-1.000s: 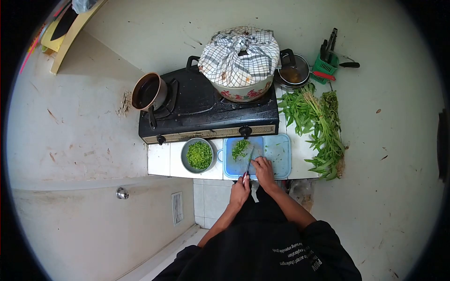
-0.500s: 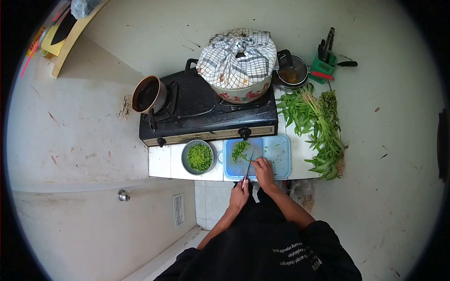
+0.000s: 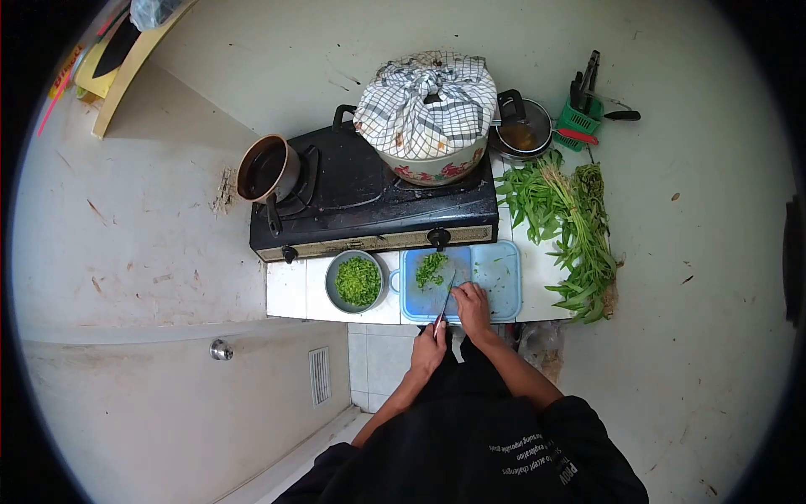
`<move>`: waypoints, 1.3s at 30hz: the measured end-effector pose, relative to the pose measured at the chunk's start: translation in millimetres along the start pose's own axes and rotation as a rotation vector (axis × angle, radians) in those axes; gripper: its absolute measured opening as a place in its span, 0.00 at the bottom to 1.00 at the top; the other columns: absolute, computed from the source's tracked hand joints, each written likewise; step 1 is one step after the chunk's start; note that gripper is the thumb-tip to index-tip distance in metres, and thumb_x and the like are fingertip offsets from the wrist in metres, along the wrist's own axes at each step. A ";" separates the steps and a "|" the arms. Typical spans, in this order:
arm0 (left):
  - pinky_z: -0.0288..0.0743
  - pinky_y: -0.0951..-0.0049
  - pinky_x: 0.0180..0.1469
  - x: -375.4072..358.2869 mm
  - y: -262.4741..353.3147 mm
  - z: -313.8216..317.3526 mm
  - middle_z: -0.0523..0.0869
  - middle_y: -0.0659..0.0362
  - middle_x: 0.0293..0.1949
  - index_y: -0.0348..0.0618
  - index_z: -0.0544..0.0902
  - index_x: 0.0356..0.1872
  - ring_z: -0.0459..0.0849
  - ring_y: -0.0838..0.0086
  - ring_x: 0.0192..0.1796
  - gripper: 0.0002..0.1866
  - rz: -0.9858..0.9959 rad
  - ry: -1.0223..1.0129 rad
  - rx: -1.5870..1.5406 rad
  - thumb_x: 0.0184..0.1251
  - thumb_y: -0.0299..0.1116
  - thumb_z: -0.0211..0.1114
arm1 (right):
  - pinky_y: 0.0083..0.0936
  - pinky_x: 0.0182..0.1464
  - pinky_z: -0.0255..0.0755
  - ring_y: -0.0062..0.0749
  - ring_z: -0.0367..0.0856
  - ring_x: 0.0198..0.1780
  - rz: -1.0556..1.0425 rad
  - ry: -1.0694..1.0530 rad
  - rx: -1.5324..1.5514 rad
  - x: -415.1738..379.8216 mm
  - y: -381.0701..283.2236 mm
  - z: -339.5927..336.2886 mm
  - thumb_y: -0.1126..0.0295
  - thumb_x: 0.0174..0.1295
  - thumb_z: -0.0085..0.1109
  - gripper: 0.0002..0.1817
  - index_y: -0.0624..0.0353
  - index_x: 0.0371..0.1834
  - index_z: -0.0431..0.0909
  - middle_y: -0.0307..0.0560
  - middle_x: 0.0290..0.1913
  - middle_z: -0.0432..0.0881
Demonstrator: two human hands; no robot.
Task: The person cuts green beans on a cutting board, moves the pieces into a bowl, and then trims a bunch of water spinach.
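My left hand (image 3: 428,349) is closed round the handle of a knife (image 3: 446,303), whose blade points away from me over the blue cutting board (image 3: 509,290). Beside the blade, my right hand (image 3: 472,307) rests on the board with its fingers curled and pressed down. Whatever lies under those fingertips is too small and hidden to name. A small heap of chopped greens (image 3: 430,270) lies on the board just beyond the knife. To the left of the board stands a grey bowl (image 3: 383,296) filled with finely chopped greens (image 3: 358,281).
Behind the board is a black gas stove (image 3: 353,220) with a saucepan (image 3: 288,175) and a large cloth-covered pot (image 3: 437,168). Leafy green stalks (image 3: 579,227) lie at the right. Past them are a strainer (image 3: 522,134) and a green utensil basket (image 3: 579,118).
The knife blade has shifted slightly to the right, its tip now closer to my right fingers. My right hand has barely moved, and the heap of greens looks the same.
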State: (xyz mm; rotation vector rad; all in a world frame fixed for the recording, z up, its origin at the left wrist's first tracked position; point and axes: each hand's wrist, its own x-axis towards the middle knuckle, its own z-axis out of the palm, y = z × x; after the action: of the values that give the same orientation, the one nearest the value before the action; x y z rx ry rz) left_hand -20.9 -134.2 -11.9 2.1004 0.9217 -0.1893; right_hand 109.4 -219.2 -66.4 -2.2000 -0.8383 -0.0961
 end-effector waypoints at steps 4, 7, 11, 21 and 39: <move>0.75 0.42 0.44 14.4 3.3 7.0 0.84 0.30 0.33 0.32 0.80 0.44 0.83 0.33 0.41 0.26 0.027 0.054 0.010 0.79 0.51 0.50 | 0.38 0.47 0.68 0.41 0.77 0.44 -0.019 -0.015 -0.024 -2.9 0.6 0.8 0.75 0.58 0.59 0.09 0.56 0.42 0.84 0.43 0.37 0.77; 0.75 0.41 0.44 22.9 7.2 5.2 0.84 0.30 0.33 0.32 0.80 0.43 0.83 0.33 0.40 0.26 0.036 0.080 -0.023 0.79 0.51 0.50 | 0.38 0.48 0.68 0.41 0.76 0.45 -0.066 -0.018 -0.038 -6.2 1.4 -3.3 0.75 0.59 0.59 0.12 0.57 0.45 0.85 0.44 0.39 0.77; 0.75 0.41 0.44 12.2 9.9 -5.5 0.84 0.31 0.33 0.32 0.80 0.43 0.83 0.33 0.41 0.26 0.052 0.029 -0.050 0.79 0.50 0.50 | 0.38 0.48 0.67 0.40 0.75 0.47 -0.093 -0.061 -0.115 -11.7 -2.4 -13.0 0.75 0.62 0.59 0.13 0.57 0.49 0.84 0.44 0.42 0.76; 0.75 0.42 0.46 19.4 2.6 5.6 0.84 0.30 0.34 0.32 0.80 0.45 0.83 0.33 0.43 0.27 -0.002 0.022 -0.019 0.79 0.51 0.50 | 0.39 0.48 0.67 0.41 0.76 0.47 -0.037 -0.030 -0.039 -2.4 -1.1 -3.8 0.77 0.58 0.59 0.11 0.57 0.43 0.84 0.44 0.41 0.78; 0.76 0.44 0.47 13.9 -7.5 -13.1 0.84 0.30 0.33 0.31 0.81 0.45 0.83 0.34 0.44 0.28 0.020 -0.038 -0.052 0.78 0.53 0.50 | 0.38 0.49 0.66 0.38 0.78 0.47 -0.042 -0.077 -0.115 3.2 -0.7 0.4 0.75 0.55 0.61 0.10 0.55 0.42 0.82 0.42 0.40 0.78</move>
State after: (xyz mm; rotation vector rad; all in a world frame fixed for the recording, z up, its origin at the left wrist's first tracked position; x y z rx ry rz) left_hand -18.1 -114.0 -14.0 2.0500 0.8740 -0.1923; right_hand 111.4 -216.9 -65.2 -2.3062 -0.9433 -0.0822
